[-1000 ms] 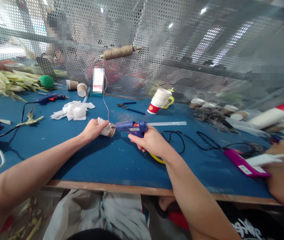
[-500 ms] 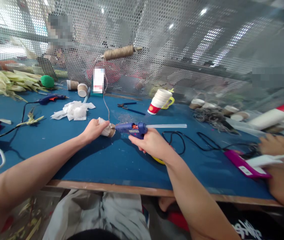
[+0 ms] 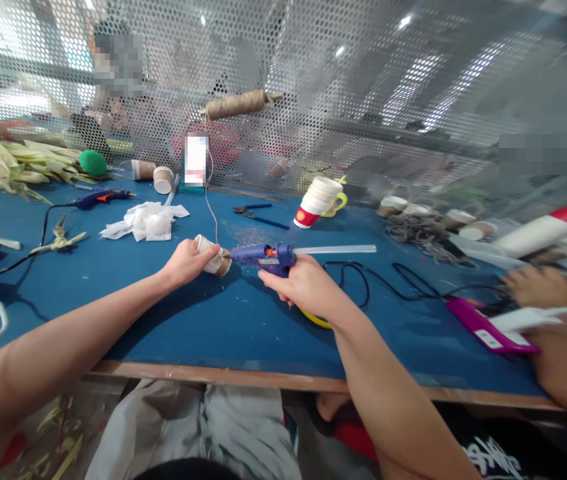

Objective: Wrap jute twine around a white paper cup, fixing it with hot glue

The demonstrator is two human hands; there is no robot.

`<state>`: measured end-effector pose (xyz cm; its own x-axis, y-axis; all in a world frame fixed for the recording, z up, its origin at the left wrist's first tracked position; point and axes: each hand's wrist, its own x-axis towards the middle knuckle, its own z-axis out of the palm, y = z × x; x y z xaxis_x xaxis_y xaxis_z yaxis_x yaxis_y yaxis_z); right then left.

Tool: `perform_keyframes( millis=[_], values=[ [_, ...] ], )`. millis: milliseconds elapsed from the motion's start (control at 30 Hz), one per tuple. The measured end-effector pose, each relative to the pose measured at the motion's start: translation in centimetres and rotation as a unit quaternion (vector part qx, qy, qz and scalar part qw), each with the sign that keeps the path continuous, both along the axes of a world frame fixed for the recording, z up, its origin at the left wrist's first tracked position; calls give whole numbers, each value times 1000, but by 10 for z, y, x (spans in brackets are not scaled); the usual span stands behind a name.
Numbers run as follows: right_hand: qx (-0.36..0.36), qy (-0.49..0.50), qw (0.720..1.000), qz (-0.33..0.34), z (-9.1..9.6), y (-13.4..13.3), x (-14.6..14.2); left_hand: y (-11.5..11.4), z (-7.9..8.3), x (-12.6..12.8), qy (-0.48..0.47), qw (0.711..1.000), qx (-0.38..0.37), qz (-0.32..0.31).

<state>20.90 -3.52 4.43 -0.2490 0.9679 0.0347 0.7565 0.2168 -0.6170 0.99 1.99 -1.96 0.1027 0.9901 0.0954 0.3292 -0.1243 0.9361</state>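
My left hand [image 3: 189, 261] is closed around a small paper cup [image 3: 205, 247], tilted over the blue table. Brown twine [image 3: 213, 213] covers the cup's right end and runs up to a spool of twine [image 3: 236, 105] on the mesh. In my right hand [image 3: 308, 283] is a blue hot glue gun [image 3: 266, 257], with a clear glue stick [image 3: 336, 249] jutting from its back. The nozzle is at the twine-covered end of the cup; whether it touches I cannot tell. Below my right hand, a yellow curved object [image 3: 316, 319] is partly hidden.
Pliers [image 3: 260, 217], stacked paper cups [image 3: 319, 200] and a phone [image 3: 196, 160] are toward the back. Crumpled white cloth [image 3: 147, 221] and another glue gun [image 3: 103, 195] lie left. At right are a purple power strip [image 3: 488, 327], a black cord and another person's hand [image 3: 538, 287].
My hands, the cup and the glue gun keep nearly the same positions. The view has shifted slightly, and the other person's hand at the right has moved a little left.
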Motion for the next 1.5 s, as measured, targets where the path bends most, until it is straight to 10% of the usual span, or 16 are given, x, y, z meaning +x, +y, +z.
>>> perform_keyframes(
  millis=[1500],
  values=[
    [-57,60,997,-12,1,5,1,-2,0,0,8,1000,2,5]
  ],
)
